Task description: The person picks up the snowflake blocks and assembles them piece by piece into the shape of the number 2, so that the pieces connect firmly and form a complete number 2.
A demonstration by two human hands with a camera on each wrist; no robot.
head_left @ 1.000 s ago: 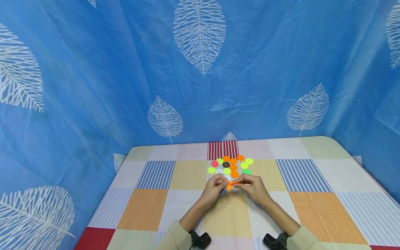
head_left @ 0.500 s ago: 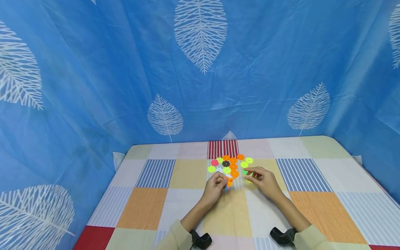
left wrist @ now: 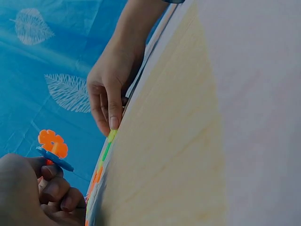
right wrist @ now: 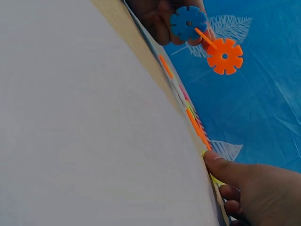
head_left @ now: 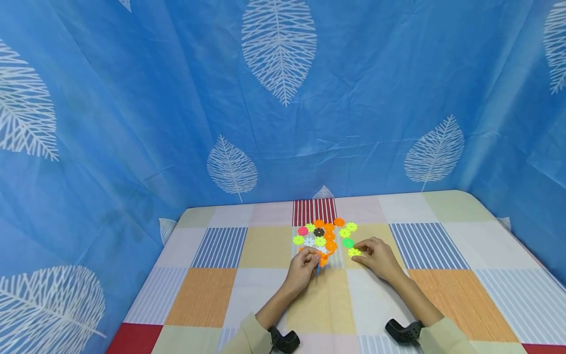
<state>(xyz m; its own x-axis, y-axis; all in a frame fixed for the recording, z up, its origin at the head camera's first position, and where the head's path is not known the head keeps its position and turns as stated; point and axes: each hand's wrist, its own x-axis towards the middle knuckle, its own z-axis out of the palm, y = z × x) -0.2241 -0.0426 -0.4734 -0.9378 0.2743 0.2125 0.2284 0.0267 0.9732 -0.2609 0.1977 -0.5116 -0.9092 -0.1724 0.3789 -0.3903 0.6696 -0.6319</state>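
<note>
My left hand (head_left: 304, 268) pinches a small build of notched flower-shaped discs between thumb and fingertips. In the right wrist view it shows a blue disc (right wrist: 180, 20) joined through an orange disc set edge-on to another orange disc (right wrist: 233, 62). The build is held up off the table. On the right, my right hand (head_left: 379, 259) grips a yellow-green disc (head_left: 353, 252) at the near right of the scattered discs, thumb and fingertips on its edge. A green disc (head_left: 348, 243) lies just beyond those fingertips.
Several loose discs lie beyond the hands, among them a pink disc (head_left: 302, 231), a black disc (head_left: 319, 232) and an orange disc (head_left: 331, 246). A patchwork cloth (head_left: 269, 290) covers the table. Blue leaf-print curtain (head_left: 345, 123) encloses the back and sides.
My right hand has let go of the orange disc at the build and moved right, down to the yellow-green disc. My left hand keeps the build in nearly the same place.
</note>
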